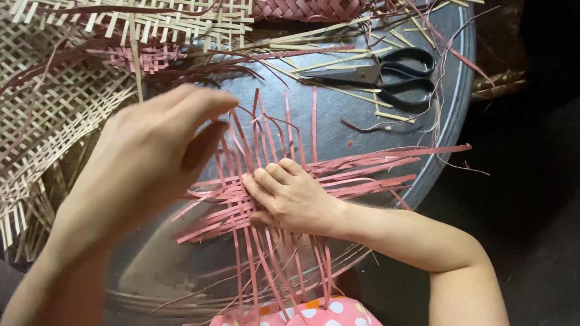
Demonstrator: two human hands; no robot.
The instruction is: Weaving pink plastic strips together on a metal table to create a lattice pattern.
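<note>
Round and dark, a metal tray (338, 121) fills the head view and serves as the work surface, with darkness beyond its rim to the right. On it lies a partly woven mat of pink strips (241, 202), its crossing middle just below the centre of the tray and loose ends fanning out toward the top, the right and the near edge. The right hand (293, 196) lies flat on that woven middle, fingers spread a little and pressing down; it pins rather than pinches. The left hand (151, 157) hovers above the upright strips at the mat's left side, blurred, fingers loosely curled and closed on nothing that can be seen.

By the look of it, the step in hand is interlacing: one hand anchors the crossings while the other goes for a loose strip. A next move would call for lifting alternate strips without disturbing the held part.

Black-handled scissors (386, 75) rest at the tray's far side among pale cuttings, well apart from both hands. Pale woven sheets (54, 108) crowd the upper left, and a spotted pink cloth (326, 313) shows at the bottom edge
</note>
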